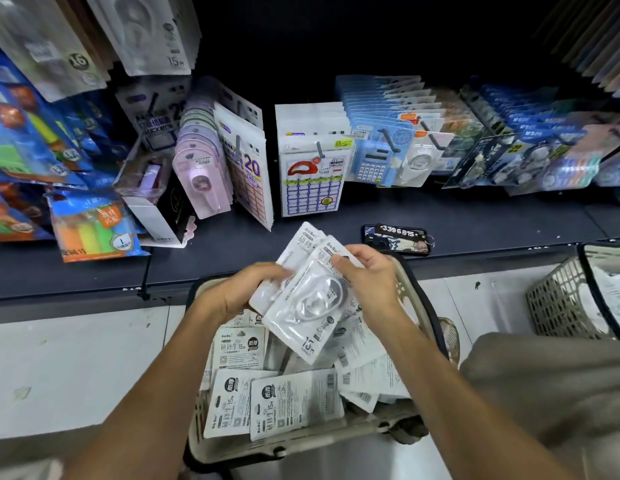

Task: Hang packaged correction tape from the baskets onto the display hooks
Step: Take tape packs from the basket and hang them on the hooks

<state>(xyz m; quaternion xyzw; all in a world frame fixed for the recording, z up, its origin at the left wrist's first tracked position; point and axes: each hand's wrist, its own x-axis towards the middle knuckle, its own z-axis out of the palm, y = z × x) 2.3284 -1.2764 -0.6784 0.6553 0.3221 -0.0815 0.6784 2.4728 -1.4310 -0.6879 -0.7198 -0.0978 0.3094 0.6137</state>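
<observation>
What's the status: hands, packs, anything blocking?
Left hand and right hand both grip a fan of correction tape packs above the basket. None hung yet. Phone on shelf edge; not blocking.

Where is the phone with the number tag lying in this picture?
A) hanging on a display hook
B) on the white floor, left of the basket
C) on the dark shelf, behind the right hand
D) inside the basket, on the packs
C: the phone lies flat on the dark shelf, just beyond the right hand, outside the basket and off every hook.
</observation>
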